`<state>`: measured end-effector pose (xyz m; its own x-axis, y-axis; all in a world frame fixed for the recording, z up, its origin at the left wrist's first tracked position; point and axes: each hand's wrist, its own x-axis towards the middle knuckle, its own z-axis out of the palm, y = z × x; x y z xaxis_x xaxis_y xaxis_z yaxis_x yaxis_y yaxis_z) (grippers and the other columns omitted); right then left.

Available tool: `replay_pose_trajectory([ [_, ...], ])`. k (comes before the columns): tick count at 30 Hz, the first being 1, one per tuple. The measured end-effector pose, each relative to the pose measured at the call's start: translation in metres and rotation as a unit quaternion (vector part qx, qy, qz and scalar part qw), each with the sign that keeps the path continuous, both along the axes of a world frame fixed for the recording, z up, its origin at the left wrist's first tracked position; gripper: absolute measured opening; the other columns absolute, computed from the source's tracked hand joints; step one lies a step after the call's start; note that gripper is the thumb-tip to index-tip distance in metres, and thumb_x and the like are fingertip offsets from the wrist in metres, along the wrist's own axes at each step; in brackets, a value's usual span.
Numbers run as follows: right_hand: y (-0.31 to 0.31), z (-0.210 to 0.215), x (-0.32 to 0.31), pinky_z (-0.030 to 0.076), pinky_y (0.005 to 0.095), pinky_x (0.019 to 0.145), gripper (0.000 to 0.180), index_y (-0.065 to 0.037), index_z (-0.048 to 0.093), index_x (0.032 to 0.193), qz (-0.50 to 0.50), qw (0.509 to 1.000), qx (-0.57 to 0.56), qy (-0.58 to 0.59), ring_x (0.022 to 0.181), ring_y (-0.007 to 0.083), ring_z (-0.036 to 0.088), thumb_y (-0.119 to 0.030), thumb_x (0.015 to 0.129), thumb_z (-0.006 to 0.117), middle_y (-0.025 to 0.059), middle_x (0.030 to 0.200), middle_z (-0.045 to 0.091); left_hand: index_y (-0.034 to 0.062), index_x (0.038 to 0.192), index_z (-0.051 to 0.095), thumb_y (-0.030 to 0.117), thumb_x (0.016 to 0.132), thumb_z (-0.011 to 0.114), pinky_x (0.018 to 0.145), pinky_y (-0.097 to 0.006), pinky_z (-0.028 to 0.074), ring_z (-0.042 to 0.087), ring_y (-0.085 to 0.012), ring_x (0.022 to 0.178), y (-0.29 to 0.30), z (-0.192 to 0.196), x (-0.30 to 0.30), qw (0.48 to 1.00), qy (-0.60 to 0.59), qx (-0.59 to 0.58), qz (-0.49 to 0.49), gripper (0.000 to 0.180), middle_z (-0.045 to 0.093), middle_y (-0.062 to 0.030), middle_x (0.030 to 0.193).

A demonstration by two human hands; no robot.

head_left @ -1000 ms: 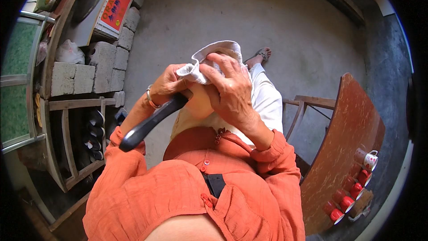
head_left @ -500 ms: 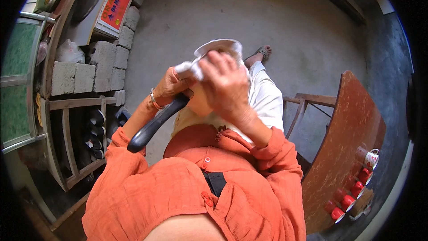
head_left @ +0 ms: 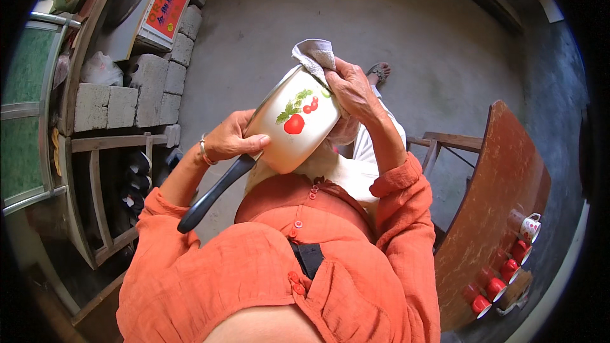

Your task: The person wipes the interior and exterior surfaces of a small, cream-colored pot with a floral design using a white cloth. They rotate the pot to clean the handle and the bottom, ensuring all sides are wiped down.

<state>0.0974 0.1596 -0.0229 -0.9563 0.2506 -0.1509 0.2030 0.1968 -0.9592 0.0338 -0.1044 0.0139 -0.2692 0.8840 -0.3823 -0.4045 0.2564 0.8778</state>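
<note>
My left hand (head_left: 234, 141) is closed around the root of the saucepan's black handle (head_left: 213, 194), thumb laid along the cream enamel wall. My right hand (head_left: 353, 92) is clamped on a grey-white cloth (head_left: 314, 55), pressing it over the far rim of the saucepan (head_left: 295, 127). The pan sits between the two hands, held up in front of my chest, tilted with its painted red-fruit side towards me. Its long axis runs from the handle tip at lower left up to the rim at upper right, so the left hand is nearer the handle and the right is nearer the mouth.

Outward from there: orange sleeves, bare concrete floor beneath. To my left stand grey blocks (head_left: 124, 95) bearing a stove (head_left: 143, 9), beside wooden shelving (head_left: 95, 184). To my right a wooden table (head_left: 502, 209) carries red and white cups (head_left: 508, 270), well apart from the pan. Nothing stands between the hands and the pan.
</note>
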Motion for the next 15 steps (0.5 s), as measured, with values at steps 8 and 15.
replay_pose_trajectory([
  [8,-0.026,0.042,0.025,0.048,0.0457,0.077,0.023,-0.004,0.059,0.101,-0.024,0.987,0.150,0.061,0.089,0.0408,0.059,-0.015,0.082,0.051,0.0208,0.097,0.062,-0.0049,0.109,0.060,0.026,0.096,0.057,0.074,-0.023,0.050,0.058,-0.0076,0.087,0.042,0.034,0.010,0.991,0.106,-0.028,0.082,0.034,0.065,-0.0027,0.096],
  [15,-0.063,0.047,0.063,0.044,0.0439,0.088,0.041,-0.003,0.058,0.111,-0.085,0.876,0.409,0.240,0.110,0.0364,0.054,-0.005,0.071,0.064,0.0163,0.120,0.056,0.0007,0.112,0.063,0.015,0.094,0.060,0.070,-0.022,0.048,0.055,-0.0042,0.081,0.040,-0.015,0.020,0.961,0.245,0.112,0.053,0.023,0.065,0.0018,0.090],
])
